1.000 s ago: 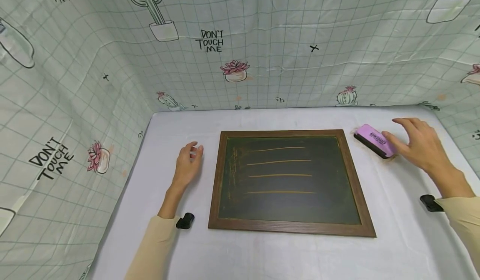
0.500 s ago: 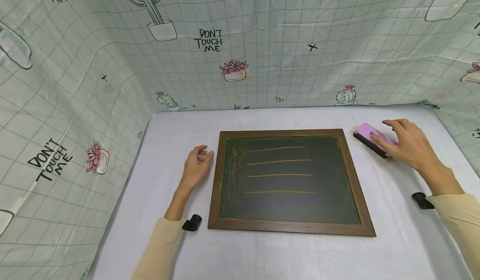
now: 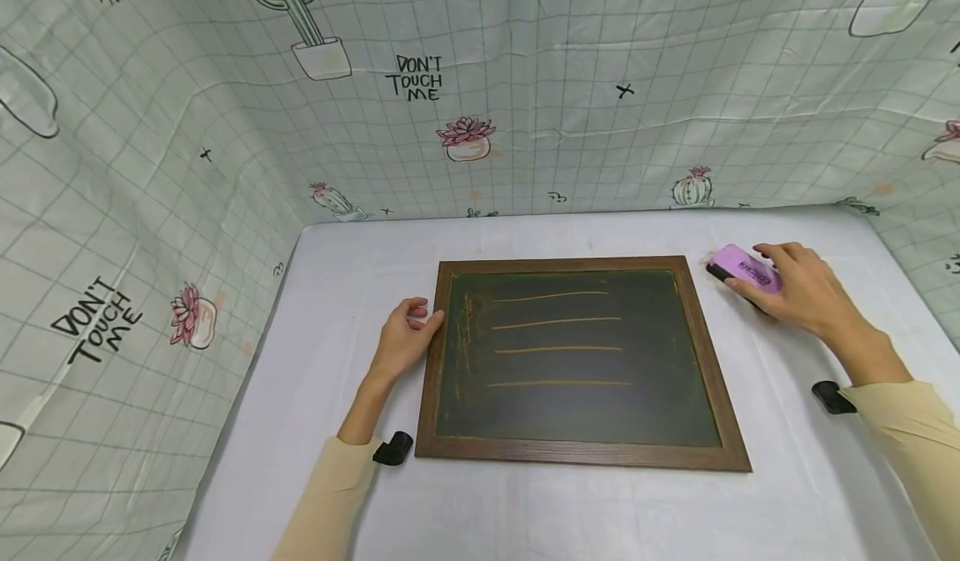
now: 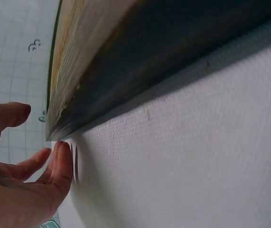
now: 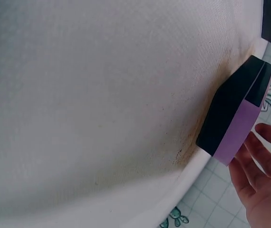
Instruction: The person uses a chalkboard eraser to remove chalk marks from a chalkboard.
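Note:
A chalkboard [image 3: 562, 415] in a brown wooden frame lies flat on the table, with several yellow chalk lines across it and a smudged patch at its left. My left hand [image 3: 402, 338] is at the frame's left side, thumb tip right at the edge. In the left wrist view, its thumb and fingers stand apart around the frame's corner [image 4: 62, 126]. To the right of the board lies a purple chalkboard eraser [image 3: 744, 267] with a black base. My right hand [image 3: 806, 290] reaches around it, thumb along the near side; in the right wrist view, fingertips [image 5: 266, 130] are close beside the purple body.
The table has a white cloth [image 3: 540, 511]. Yellowish chalk dust [image 5: 188, 149] marks the cloth by the eraser. Grid-patterned curtains [image 3: 570, 144] with cactus drawings hang behind and at the sides. A black wrist device [image 3: 393, 448] is on each sleeve cuff.
My left hand has moved right, up to the frame's edge. My right hand has moved left and its thumb and fingers have come around the eraser. Board and eraser stay in place.

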{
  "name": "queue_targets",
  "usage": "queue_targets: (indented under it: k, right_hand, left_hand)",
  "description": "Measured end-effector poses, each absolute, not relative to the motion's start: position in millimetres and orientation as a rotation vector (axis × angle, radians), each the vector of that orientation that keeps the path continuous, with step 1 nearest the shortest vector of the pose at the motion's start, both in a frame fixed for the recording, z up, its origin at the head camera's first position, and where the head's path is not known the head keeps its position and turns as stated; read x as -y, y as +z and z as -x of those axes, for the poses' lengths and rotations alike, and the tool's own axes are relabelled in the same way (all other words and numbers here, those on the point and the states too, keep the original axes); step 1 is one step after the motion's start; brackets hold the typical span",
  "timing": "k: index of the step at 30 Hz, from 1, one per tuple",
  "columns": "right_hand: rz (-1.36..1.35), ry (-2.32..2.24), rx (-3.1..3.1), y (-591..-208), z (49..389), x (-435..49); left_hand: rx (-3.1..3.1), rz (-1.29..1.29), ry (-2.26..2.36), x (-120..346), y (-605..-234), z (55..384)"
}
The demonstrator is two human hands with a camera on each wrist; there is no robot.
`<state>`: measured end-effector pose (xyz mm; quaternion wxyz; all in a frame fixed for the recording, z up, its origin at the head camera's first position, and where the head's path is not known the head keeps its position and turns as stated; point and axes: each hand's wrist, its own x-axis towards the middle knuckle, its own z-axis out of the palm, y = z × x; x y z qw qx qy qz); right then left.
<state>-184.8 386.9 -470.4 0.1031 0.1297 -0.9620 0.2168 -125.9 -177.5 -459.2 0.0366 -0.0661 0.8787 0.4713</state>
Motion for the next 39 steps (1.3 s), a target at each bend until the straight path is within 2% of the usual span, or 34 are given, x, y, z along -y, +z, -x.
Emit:
queue_targets:
  k: [39]
  right_hand:
    - [-0.483,0.539,2.924,-461,188,-383]
  left_hand:
    - [-2.669,0.157,1.421,179,-462,126]
